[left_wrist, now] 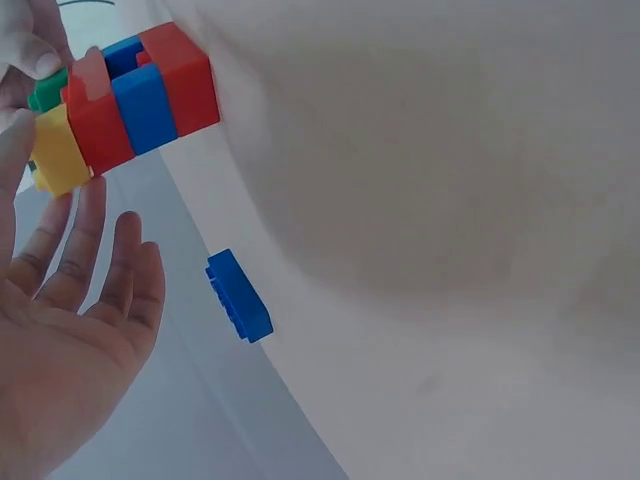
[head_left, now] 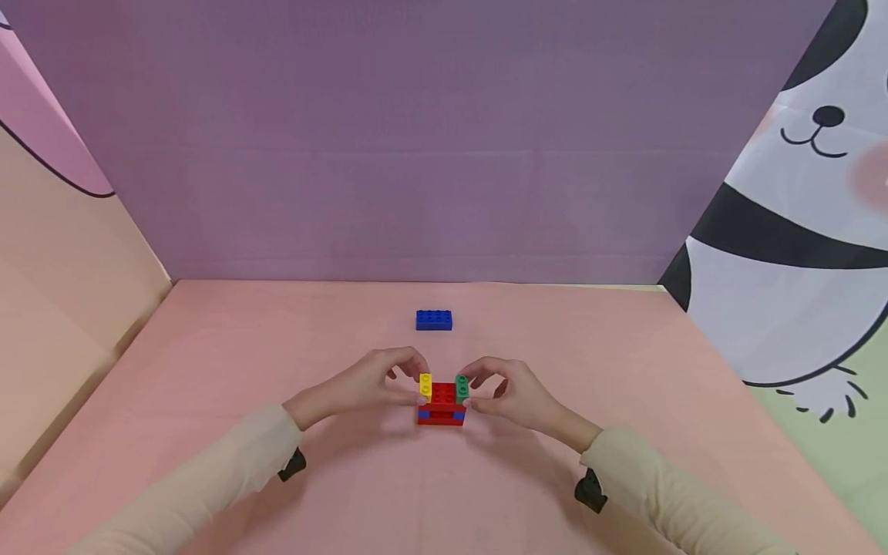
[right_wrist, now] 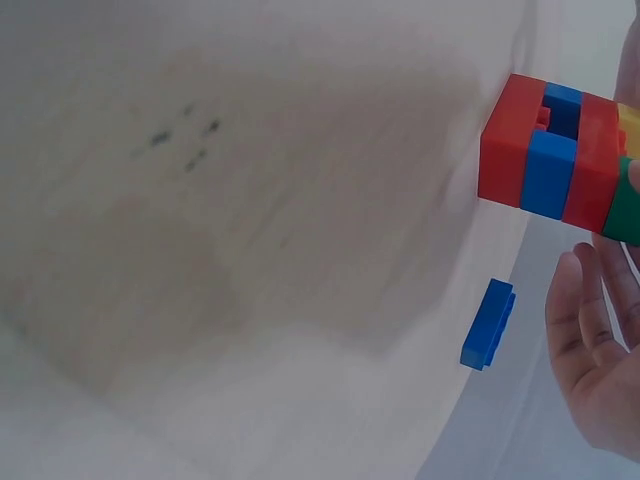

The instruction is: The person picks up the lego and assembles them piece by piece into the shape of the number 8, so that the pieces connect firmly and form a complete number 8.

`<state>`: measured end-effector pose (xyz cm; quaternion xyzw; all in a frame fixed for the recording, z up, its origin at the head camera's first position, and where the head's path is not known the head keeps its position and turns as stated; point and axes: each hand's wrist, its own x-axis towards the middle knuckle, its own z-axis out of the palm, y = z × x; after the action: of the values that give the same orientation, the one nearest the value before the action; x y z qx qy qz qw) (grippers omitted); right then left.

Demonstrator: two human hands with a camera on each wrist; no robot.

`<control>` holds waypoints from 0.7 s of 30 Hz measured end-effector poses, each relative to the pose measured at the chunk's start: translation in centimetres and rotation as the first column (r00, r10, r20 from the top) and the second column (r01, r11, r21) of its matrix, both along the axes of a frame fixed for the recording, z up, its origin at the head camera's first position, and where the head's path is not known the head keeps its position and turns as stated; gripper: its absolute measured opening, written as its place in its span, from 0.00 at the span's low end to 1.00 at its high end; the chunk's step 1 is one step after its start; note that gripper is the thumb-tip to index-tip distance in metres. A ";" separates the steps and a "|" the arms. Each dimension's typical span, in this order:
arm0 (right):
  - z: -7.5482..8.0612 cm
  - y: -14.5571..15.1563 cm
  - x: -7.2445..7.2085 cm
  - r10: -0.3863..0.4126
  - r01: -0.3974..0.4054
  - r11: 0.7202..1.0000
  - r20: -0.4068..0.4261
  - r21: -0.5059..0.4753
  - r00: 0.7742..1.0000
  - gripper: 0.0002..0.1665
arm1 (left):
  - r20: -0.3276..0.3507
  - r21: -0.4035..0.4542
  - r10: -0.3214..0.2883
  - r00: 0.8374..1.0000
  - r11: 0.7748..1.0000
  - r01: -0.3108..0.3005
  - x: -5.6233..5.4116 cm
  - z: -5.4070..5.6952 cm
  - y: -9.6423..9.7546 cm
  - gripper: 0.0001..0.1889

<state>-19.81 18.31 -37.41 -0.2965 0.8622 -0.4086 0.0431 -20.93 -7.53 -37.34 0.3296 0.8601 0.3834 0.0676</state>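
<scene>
A small stack of toy building bricks stands in the middle of the table. Its bottom red brick [head_left: 442, 421] carries small blue bricks [left_wrist: 146, 110] at the two ends, with a gap between them. Over these lies an upper red brick [head_left: 444, 393]. On top, a yellow brick [head_left: 426, 387] sits at the left end and a green brick [head_left: 462, 388] at the right. My left hand [head_left: 371, 381] pinches the yellow brick between thumb and fingers. From the other side, my right hand [head_left: 522, 393] pinches the green brick the same way.
Behind the stack a loose blue brick [head_left: 434, 321] lies on the pink tabletop [head_left: 277, 493]. A purple cloth wall [head_left: 416, 154] rises at the table's back edge. Panels stand at both sides, the right one printed with a panda [head_left: 784, 308].
</scene>
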 end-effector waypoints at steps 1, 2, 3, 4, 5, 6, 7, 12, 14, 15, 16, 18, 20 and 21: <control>0.0 0.0 0.0 -0.004 0.004 1.000 0.002 -0.001 1.000 0.21 | -0.001 -0.008 -0.004 1.000 1.000 0.004 -0.1 0.0 0.0 0.18; 0.0 0.0 0.0 -0.004 0.004 1.000 0.001 0.000 1.000 0.20 | -0.001 -0.014 -0.007 1.000 1.000 0.007 -0.2 0.1 -0.1 0.18; -0.1 0.0 0.0 -0.002 0.002 1.000 -0.003 0.000 1.000 0.20 | -0.002 -0.016 -0.012 1.000 1.000 0.012 -0.3 0.2 -0.1 0.19; -0.1 0.0 0.0 -0.002 0.002 1.000 -0.004 -0.001 1.000 0.20 | -0.002 -0.017 -0.016 1.000 1.000 0.016 -0.4 0.2 -0.1 0.20; 0.0 -0.1 0.0 -0.009 0.009 1.000 0.002 -0.001 1.000 0.20 | -0.006 -0.014 -0.021 1.000 1.000 0.021 -0.5 0.3 -0.1 0.20; 0.0 -0.1 0.0 -0.007 0.007 1.000 0.000 0.000 1.000 0.20 | -0.013 -0.012 -0.025 1.000 1.000 0.025 -0.6 0.4 -0.1 0.20; 0.0 -0.1 0.0 -0.009 0.009 1.000 0.001 0.000 1.000 0.20 | -0.017 -0.009 -0.029 0.999 1.000 0.028 -0.8 0.5 0.0 0.21; 0.0 0.0 0.1 -0.018 0.018 1.000 0.004 0.001 1.000 0.20 | -0.045 -0.002 -0.020 0.999 1.000 0.020 -1.6 0.8 0.1 0.20; -0.1 -0.1 0.1 -0.023 0.023 1.000 0.008 0.000 1.000 0.20 | -0.050 -0.008 0.000 0.999 1.000 0.000 -1.9 0.9 0.0 0.19; -0.1 -0.1 0.1 -0.024 0.024 1.000 0.008 0.000 1.000 0.20 | -0.055 -0.012 0.010 0.998 1.000 -0.011 -2.1 0.8 0.0 0.19; -0.1 -0.1 0.2 -0.025 0.025 1.000 0.009 -0.001 1.000 0.20 | -0.057 -0.016 0.022 0.998 1.000 -0.023 -2.3 0.8 0.0 0.19; -0.1 -0.1 0.2 -0.030 0.030 1.000 0.012 -0.001 0.999 0.20 | -0.060 -0.023 0.052 0.997 0.998 -0.054 -2.7 0.6 0.0 0.18; -0.1 -0.1 0.2 -0.036 0.036 0.999 0.014 -0.001 0.999 0.21 | -0.059 -0.024 0.084 0.995 0.996 -0.086 -3.2 0.3 0.0 0.18; -0.1 -0.1 0.2 -0.038 0.038 0.999 0.016 0.000 0.999 0.21 | -0.059 -0.025 0.099 0.993 0.995 -0.101 -3.4 0.2 0.0 0.18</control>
<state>-19.58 18.22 -37.47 -0.2769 0.8672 -0.4117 0.0421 -24.36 -7.53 -37.18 0.2959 0.8825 0.3644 0.0283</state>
